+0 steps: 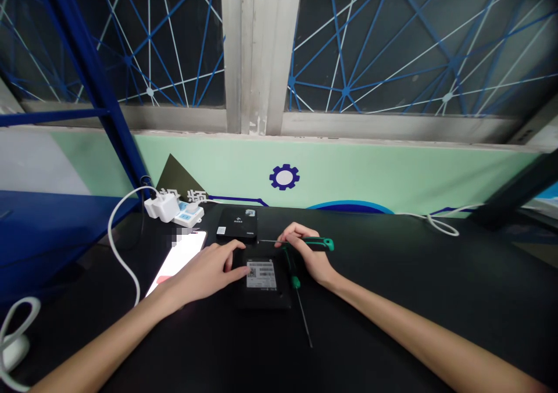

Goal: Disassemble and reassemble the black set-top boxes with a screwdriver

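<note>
Flat on the black table lies a black device [261, 277] with a white label facing up. My left hand [213, 268] rests at its left side, fingers apart, the thumb touching the label's left edge. Beyond the device, my right hand [303, 247] grips a green-and-black screwdriver [320, 243] held nearly level, its thin shaft pointing left. A second screwdriver [295, 282] lies just right of the device, its tip toward the near edge, its handle's far end beside my right hand.
A black box [238, 223] with a small white label sits behind the device. At the left are a lit phone [178, 259], a white power strip [188, 214] with a plug, and a white cable [114, 239]. Another cable [440, 225] lies at the back right.
</note>
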Available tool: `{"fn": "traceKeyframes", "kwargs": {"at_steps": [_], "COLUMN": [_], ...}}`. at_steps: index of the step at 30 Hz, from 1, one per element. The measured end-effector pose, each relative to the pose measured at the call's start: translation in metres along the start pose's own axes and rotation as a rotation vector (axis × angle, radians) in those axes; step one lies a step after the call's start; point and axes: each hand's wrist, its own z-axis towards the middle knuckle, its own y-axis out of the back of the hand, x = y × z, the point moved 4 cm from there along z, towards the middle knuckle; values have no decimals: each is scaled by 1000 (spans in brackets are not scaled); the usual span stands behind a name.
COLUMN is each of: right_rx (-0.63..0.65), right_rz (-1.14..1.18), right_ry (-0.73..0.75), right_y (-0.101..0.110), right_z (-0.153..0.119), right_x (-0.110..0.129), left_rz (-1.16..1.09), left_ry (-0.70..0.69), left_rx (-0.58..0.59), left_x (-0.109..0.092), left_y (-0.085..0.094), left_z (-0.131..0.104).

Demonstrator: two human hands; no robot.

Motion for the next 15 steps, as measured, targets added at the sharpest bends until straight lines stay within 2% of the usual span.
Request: {"fn": "traceKeyframes", "kwargs": {"at_steps": [6, 15], "right_rx": [5, 70], "right_rz": [-217, -195], "right_ry": [84, 107], "right_y": [-3, -7], "right_z": [1, 1], "right_x": [7, 7], "left_rz": [-2, 27], "left_ry": [-5, -64], "left_rx": [6, -3], "left_x": [-2, -4], "left_y": [0, 0], "left_z": [-2, 0]}}
